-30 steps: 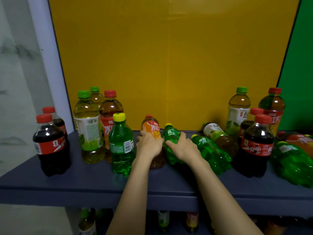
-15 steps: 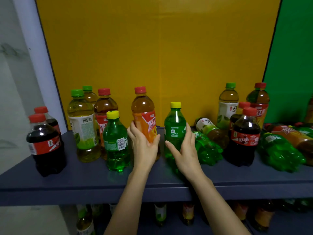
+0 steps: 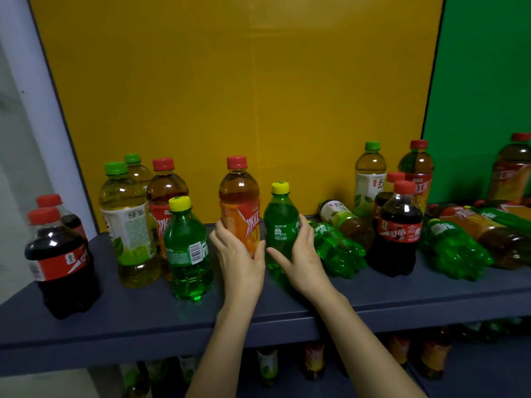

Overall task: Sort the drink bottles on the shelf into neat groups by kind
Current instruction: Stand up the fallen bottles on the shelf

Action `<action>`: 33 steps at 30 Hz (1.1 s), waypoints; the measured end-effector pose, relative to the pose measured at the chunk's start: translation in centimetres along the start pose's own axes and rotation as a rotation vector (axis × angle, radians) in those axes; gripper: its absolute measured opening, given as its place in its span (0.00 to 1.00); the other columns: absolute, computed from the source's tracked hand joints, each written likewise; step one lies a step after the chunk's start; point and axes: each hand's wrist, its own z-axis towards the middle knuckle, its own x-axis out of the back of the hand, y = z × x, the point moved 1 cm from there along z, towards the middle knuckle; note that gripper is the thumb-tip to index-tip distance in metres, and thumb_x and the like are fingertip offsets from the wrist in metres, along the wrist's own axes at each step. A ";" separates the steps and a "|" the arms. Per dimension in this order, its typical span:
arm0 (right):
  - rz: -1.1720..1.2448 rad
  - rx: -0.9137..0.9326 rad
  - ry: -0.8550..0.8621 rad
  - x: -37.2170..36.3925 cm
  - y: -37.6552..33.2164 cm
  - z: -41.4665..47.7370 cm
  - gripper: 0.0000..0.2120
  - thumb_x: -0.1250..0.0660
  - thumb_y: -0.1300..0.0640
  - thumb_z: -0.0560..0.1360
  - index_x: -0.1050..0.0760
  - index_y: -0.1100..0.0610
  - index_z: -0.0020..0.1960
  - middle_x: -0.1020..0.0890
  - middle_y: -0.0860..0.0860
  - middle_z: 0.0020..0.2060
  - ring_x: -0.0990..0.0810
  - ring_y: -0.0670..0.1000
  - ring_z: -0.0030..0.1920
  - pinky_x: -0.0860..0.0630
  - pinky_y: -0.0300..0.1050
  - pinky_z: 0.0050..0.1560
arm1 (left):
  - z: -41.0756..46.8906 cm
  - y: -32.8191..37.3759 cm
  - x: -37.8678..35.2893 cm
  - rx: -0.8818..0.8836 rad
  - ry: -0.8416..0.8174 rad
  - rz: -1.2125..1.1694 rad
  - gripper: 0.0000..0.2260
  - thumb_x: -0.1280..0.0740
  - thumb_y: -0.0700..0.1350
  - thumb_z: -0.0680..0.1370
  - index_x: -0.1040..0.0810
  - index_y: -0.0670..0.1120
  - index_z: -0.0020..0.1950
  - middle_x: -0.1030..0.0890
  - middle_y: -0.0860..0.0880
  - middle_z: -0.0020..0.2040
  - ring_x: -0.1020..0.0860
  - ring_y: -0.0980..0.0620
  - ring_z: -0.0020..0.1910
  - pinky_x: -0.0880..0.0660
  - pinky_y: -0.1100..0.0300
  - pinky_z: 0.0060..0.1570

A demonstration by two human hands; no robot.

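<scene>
Iced tea bottle (image 3: 240, 208) upright in left hand (image 3: 241, 259), green soda bottle (image 3: 280, 225) in right hand (image 3: 301, 259), fingers (image 3: 304, 225) curled round each.

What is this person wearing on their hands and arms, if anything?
The left hand and right hand wear no gloves, and no ring shows on the visible fingers. The left forearm and right forearm are uncovered down to the picture's edge: no sleeve, watch or bracelet appears.

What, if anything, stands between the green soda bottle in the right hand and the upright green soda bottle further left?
The red-capped tea bottle, gripped by the left hand, stands between the held green bottle and the other green bottle.
</scene>
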 end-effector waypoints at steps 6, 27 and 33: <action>-0.111 0.087 0.083 2.6 -0.4 -1.8 0.20 0.42 0.53 0.79 0.37 0.57 0.69 0.31 0.52 0.63 0.29 0.49 0.61 0.32 0.42 0.61 | -3.1 0.6 0.5 -0.173 0.201 -0.036 0.29 0.33 0.37 0.74 0.42 0.38 0.72 0.38 0.40 0.69 0.38 0.45 0.69 0.36 0.52 0.68; -0.515 -0.162 -0.165 10.8 4.7 7.3 0.10 0.44 0.63 0.78 0.29 0.66 0.55 0.27 0.62 0.58 0.28 0.62 0.59 0.32 0.50 0.57 | -0.5 8.3 -10.5 0.379 -0.537 0.261 0.37 0.39 0.60 0.75 0.45 0.36 0.72 0.35 0.38 0.70 0.34 0.39 0.68 0.34 0.53 0.61; -0.656 -0.210 -0.297 11.4 4.4 8.4 0.14 0.42 0.60 0.78 0.31 0.66 0.60 0.26 0.61 0.61 0.27 0.59 0.61 0.30 0.48 0.58 | 0.2 8.4 -10.6 0.427 -0.637 0.242 0.39 0.35 0.61 0.72 0.42 0.36 0.72 0.36 0.41 0.71 0.34 0.42 0.69 0.33 0.52 0.65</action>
